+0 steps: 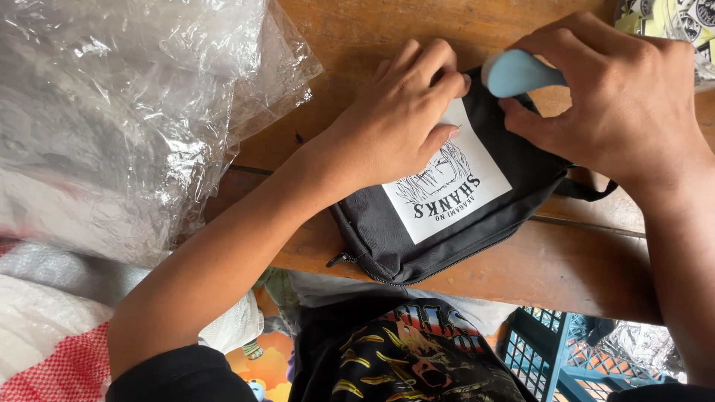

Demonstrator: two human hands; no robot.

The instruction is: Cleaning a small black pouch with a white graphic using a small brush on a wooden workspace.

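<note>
Head view: nearest us sat a blue crate (pixel 540 350) below the wooden table (pixel 566 275) edge. On the table lay a black pouch (pixel 417 238), zipper side toward us, with a white printed sheet (pixel 454 197) on its face. Our left hand (pixel 395 123) pressed flat on the sheet's upper left part, fingers spread, gripping nothing. Our right hand (pixel 618 97) clenched a light-blue tool (pixel 518 72), its rounded end touching the pouch's far edge just beside the left fingertips. Crumpled clear plastic (pixel 126 97) lay far left.
</note>
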